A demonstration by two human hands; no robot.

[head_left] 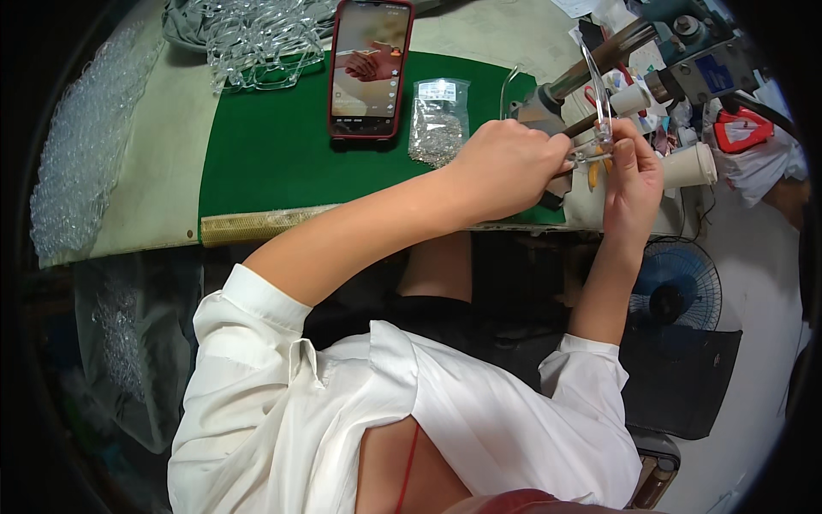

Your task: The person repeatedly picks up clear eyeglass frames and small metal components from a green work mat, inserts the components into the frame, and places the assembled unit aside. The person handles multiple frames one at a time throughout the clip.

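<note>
My right hand (632,176) pinches a clear plastic eyeglass frame (597,81), whose long clear part points up and away. Close beside it, my left hand (514,167) is closed in a fist. A small shiny metal piece (586,157) shows between the two hands, but what the left fingers wrap round is hidden. Just beyond my left wrist, a clear bag of small metal parts (438,128) lies on the green mat (274,154). Farther left, a phone in a red case (368,73) stands propped, its screen showing a picture of hands.
A bench machine with a metal arm (608,56) reaches in from the far right. Clear eyeglass frames are heaped (265,43) at the back left, beside a long clear pile (90,146). A whitish cup (689,165) is right of my hands; a fan (676,287) is below.
</note>
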